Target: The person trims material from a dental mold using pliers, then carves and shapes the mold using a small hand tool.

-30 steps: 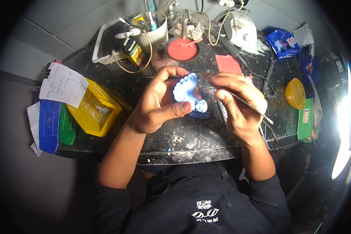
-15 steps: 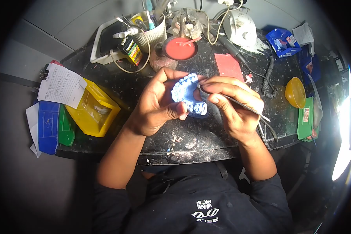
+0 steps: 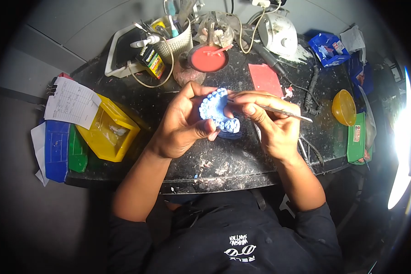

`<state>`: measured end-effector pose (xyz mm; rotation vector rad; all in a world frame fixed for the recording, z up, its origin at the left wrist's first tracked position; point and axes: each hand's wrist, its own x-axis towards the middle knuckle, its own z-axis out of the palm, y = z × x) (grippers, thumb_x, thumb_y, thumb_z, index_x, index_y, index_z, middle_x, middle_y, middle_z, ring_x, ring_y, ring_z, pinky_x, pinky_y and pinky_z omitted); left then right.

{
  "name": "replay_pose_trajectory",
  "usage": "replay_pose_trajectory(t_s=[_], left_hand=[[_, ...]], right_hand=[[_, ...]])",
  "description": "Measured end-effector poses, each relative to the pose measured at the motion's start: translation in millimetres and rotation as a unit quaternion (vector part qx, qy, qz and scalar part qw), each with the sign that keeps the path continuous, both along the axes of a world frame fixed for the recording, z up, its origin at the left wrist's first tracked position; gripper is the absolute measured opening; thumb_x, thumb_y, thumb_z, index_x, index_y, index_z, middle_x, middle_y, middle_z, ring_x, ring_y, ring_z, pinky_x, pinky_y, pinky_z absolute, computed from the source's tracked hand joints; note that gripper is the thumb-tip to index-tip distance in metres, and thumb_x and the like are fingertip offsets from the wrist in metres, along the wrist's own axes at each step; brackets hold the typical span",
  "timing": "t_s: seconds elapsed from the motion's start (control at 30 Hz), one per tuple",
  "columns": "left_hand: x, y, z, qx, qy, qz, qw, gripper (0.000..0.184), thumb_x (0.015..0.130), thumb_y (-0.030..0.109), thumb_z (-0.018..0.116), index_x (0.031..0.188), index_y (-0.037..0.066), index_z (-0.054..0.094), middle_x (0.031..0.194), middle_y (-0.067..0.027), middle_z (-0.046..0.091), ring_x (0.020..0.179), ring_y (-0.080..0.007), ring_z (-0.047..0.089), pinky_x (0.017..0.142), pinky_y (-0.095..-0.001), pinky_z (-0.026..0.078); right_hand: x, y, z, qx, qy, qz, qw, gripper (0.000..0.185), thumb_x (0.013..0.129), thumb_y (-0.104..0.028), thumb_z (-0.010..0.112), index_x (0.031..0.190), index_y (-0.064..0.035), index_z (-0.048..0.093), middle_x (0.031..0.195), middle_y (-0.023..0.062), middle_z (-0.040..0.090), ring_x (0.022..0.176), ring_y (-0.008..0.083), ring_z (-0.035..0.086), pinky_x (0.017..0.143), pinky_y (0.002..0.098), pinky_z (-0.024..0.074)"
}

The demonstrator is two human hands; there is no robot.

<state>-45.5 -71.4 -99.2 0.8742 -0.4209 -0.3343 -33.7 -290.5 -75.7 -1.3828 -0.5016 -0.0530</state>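
Observation:
A blue dental cast with a horseshoe row of teeth is held up above the bench. My left hand is closed round its left side, the thumb pressing near the front teeth. In my right hand a thin metal carving tool is pinched between thumb and fingers, its handle pointing right. The tool's tip end is at the inner side of the cast, mostly hidden by my fingers; I cannot tell whether it touches.
Behind the hands are a pan of red wax and a pink wax sheet. A yellow bin with papers lies left. An orange bowl and green box stand right. A handpiece rests at the back.
My right hand has turned the carving tool, so its handle now lies flatter, the far end higher. The cast has tilted slightly in my left hand.

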Motion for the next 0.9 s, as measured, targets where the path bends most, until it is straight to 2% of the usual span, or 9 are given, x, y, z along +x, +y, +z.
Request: replay_pose_trajectory(t_s=[0.13, 0.33, 0.4, 0.43, 0.53, 0.7, 0.9], left_hand=[[0, -2, 0, 0.003, -0.004, 0.003, 1.000, 0.058, 0.093, 0.013, 0.077, 0.137, 0.002, 0.040, 0.116, -0.0188, 0.065, 0.086, -0.0125, 0.063, 0.074, -0.0266, 0.054], [1, -3, -4, 0.016, 0.014, 0.005, 1.000, 0.058, 0.094, 0.015, 0.077, 0.137, 0.002, 0.041, 0.115, -0.0186, 0.066, 0.084, -0.0123, 0.062, 0.074, -0.0263, 0.053], [0, -3, -5, 0.051, -0.007, 0.026, 0.998, 0.060, 0.096, 0.027, 0.075, 0.141, 0.005, 0.041, 0.116, -0.0186, 0.064, 0.084, -0.0147, 0.061, 0.070, -0.0267, 0.050], [0, -4, -4, 0.019, 0.016, 0.020, 0.999, 0.056, 0.094, 0.016, 0.076, 0.136, 0.003, 0.041, 0.115, -0.0175, 0.066, 0.084, -0.0125, 0.061, 0.074, -0.0270, 0.053], [2, -6, -4, 0.037, 0.010, 0.051, 0.998, 0.051, 0.096, 0.016, 0.074, 0.134, 0.002, 0.043, 0.117, -0.0161, 0.066, 0.084, -0.0120, 0.061, 0.073, -0.0274, 0.052], [4, -4, -3, 0.048, 0.001, 0.046, 0.998, 0.048, 0.097, 0.016, 0.073, 0.133, 0.001, 0.045, 0.117, -0.0157, 0.068, 0.084, -0.0119, 0.060, 0.073, -0.0277, 0.051], [2, -3, 3, 0.048, 0.010, 0.042, 0.998, 0.047, 0.097, 0.015, 0.073, 0.133, 0.001, 0.046, 0.111, -0.0145, 0.069, 0.085, -0.0121, 0.061, 0.072, -0.0271, 0.051]], right_hand=[[0, 1, -2, 0.007, 0.000, -0.002, 1.000, 0.014, 0.095, 0.001, 0.070, 0.107, 0.0047, 0.077, 0.107, 0.0149, 0.076, 0.099, 0.0198, 0.072, 0.091, 0.0330, 0.0577], [0, -1, -5, 0.051, 0.108, 0.007, 0.993, 0.016, 0.097, -0.004, 0.070, 0.109, 0.0047, 0.076, 0.105, 0.0131, 0.077, 0.097, 0.0187, 0.073, 0.089, 0.0320, 0.0580], [1, 0, -5, 0.072, 0.134, 0.019, 0.988, 0.019, 0.098, -0.007, 0.070, 0.111, 0.0050, 0.075, 0.105, 0.0133, 0.077, 0.096, 0.0183, 0.073, 0.089, 0.0313, 0.0579], [1, -1, -3, 0.081, 0.147, 0.031, 0.985, 0.019, 0.098, -0.008, 0.070, 0.111, 0.0056, 0.074, 0.104, 0.0139, 0.077, 0.096, 0.0175, 0.073, 0.089, 0.0306, 0.0577], [1, 1, -10, 0.070, 0.118, 0.054, 0.989, 0.018, 0.099, -0.008, 0.069, 0.109, 0.0056, 0.074, 0.104, 0.0141, 0.077, 0.096, 0.0173, 0.073, 0.089, 0.0301, 0.0575], [3, 1, -9, 0.097, 0.144, 0.055, 0.983, 0.018, 0.099, -0.009, 0.069, 0.109, 0.0054, 0.074, 0.105, 0.0140, 0.077, 0.096, 0.0180, 0.073, 0.088, 0.0302, 0.0575], [0, 1, -6, 0.088, 0.133, 0.010, 0.987, 0.018, 0.099, -0.009, 0.069, 0.110, 0.0056, 0.073, 0.105, 0.0139, 0.076, 0.095, 0.0190, 0.073, 0.088, 0.0319, 0.0593]])
